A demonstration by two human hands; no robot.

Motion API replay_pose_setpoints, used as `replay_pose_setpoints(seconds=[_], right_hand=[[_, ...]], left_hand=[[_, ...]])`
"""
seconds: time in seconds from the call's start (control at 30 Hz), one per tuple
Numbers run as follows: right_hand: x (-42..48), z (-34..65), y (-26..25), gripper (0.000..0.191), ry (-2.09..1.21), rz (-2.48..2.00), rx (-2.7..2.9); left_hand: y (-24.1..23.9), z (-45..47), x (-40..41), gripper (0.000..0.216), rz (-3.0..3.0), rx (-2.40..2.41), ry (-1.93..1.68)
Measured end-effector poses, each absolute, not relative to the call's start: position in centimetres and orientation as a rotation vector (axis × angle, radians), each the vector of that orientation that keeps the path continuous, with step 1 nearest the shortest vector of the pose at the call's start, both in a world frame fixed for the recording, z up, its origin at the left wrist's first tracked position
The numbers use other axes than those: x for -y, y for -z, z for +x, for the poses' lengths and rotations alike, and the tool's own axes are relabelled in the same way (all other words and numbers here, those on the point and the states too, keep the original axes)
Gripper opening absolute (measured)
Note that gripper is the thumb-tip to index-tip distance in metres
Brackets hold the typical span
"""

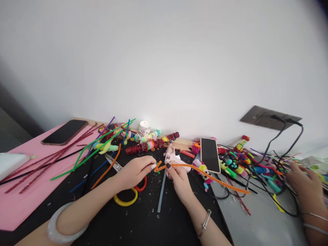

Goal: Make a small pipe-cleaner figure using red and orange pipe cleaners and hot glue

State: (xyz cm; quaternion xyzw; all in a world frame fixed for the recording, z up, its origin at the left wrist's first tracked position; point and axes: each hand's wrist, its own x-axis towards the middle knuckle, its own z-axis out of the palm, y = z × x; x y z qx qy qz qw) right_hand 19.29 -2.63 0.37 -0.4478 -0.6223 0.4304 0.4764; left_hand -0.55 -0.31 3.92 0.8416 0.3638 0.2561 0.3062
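An orange pipe cleaner runs between my hands, its near end bent into a small zigzag and its long tail reaching to the right. My left hand pinches the bent end between thumb and fingertips. With thumb and forefinger closed, my right hand grips the same stem a little further along. Scissors with yellow and red handles lie partly under my left hand. Below my right hand is a grey-blue glue stick, which appears to lead to a pale pink glue gun.
Pipe-cleaner figures and rolls line the wall near a paper cup. Phones lie on the pink board and at right. Black cables hang from a wall socket. Another person's hand is among loose pipe cleaners at far right.
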Motion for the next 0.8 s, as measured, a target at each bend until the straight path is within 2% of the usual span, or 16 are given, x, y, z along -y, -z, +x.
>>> replay_pose_setpoints(seconds=[0.33, 0.8], right_hand=[[2.6, 19.3, 0.2, 0.036, -1.198, -1.016, 1.573], [2.7, 19.2, -0.3, 0.037, -1.241, -1.008, 1.566]], left_hand=[[-3.0, -0.2, 0.3, 0.023, 2.22, -0.894, -0.669], [-2.5, -0.2, 0.3, 0.027, 2.209, -0.849, -0.61]])
